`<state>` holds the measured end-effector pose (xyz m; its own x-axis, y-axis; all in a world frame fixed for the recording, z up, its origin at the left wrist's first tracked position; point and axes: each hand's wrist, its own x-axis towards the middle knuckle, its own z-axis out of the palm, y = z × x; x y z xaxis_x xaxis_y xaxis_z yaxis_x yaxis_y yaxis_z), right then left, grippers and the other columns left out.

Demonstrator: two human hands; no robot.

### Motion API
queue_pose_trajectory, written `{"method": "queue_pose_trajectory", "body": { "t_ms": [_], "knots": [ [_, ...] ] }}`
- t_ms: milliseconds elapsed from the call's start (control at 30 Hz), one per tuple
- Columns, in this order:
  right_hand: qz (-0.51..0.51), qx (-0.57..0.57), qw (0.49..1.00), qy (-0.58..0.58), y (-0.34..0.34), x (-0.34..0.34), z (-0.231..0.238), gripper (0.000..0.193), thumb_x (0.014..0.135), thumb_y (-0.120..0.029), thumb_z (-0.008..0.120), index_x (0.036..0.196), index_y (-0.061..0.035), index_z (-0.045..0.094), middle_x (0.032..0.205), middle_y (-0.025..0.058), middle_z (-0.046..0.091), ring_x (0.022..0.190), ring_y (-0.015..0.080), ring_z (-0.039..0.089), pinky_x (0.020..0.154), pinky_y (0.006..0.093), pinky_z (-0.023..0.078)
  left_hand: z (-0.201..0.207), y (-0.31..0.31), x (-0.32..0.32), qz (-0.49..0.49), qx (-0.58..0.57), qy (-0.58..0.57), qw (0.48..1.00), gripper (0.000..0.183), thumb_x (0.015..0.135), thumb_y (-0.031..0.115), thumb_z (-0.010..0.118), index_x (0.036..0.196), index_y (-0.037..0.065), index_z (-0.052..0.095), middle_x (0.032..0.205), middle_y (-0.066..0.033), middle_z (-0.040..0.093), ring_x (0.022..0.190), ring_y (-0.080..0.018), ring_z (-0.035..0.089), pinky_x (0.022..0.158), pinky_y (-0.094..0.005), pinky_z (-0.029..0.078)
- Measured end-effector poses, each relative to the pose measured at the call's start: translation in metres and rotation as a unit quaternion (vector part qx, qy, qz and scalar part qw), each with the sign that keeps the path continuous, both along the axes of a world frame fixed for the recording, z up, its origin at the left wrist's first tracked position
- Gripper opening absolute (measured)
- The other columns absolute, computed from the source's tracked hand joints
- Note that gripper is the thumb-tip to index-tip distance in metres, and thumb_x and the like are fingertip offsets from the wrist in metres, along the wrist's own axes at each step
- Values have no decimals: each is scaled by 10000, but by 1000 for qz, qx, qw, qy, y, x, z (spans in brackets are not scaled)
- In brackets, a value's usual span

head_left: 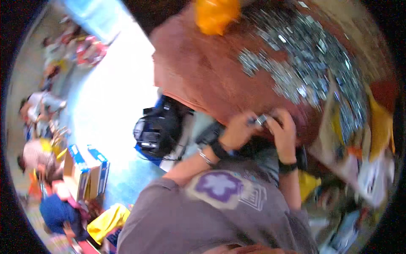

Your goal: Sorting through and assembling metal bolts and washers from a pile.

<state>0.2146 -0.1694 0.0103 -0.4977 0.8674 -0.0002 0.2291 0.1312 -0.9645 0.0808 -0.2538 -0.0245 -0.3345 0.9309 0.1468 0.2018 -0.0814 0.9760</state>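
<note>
Close in front of my body, my left hand (pixel 239 130) and my right hand (pixel 284 132) meet over the near edge of a reddish-brown cloth-like surface (pixel 198 63). A small shiny metal piece (pixel 261 120) is pinched between the fingertips of both hands. Blur hides its exact kind. Beyond my right hand, a large heap of small silvery metal pieces (pixel 313 55) spreads over the far right of the surface.
An orange plastic bag (pixel 217 16) lies at the far edge. Left of my left arm is a black bag (pixel 154 131). Cardboard boxes (pixel 84 173) and several people (pixel 40 156) are farther left. Yellow and white bags (pixel 374 173) crowd the right side.
</note>
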Motion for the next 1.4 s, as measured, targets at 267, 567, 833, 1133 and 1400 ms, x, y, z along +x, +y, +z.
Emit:
{"method": "queue_pose_trajectory", "body": {
  "t_ms": [267,567,833,1133,1400],
  "knots": [
    [33,-59,995,70,-21,-4,7,75,852,-87,518,897,-28,508,757,5,465,631,67,423,554,222,353,-11,-22,15,-2,-70,-96,993,209,782,136,626,924,9,541,806,-113,591,753,-174,553,691,-313,443],
    [122,10,992,-11,-15,-22,-2,130,850,-101,519,883,22,492,839,60,493,781,162,464,708,289,396,-28,-23,8,60,-60,-51,995,247,765,110,629,978,23,538,850,-130,593,815,-224,576,717,-339,446],
    [178,96,977,-66,-6,-12,-8,109,840,-66,518,909,19,525,810,52,504,725,126,455,641,266,376,-21,-27,4,53,-16,72,996,233,752,99,623,958,24,545,863,-146,600,827,-304,587,723,-381,457],
    [197,198,954,-104,-9,-12,-7,98,860,-91,519,829,2,504,692,-3,440,598,68,389,515,231,335,-32,-23,11,103,30,134,985,185,756,90,601,925,33,549,818,-164,597,793,-344,580,694,-398,458],
    [188,63,969,-149,-15,-14,15,192,859,-154,509,879,35,531,756,100,534,688,187,474,629,328,395,-17,-24,9,112,-6,143,983,144,753,51,561,895,34,549,787,-185,589,787,-362,578,669,-404,459]
  ]
}}
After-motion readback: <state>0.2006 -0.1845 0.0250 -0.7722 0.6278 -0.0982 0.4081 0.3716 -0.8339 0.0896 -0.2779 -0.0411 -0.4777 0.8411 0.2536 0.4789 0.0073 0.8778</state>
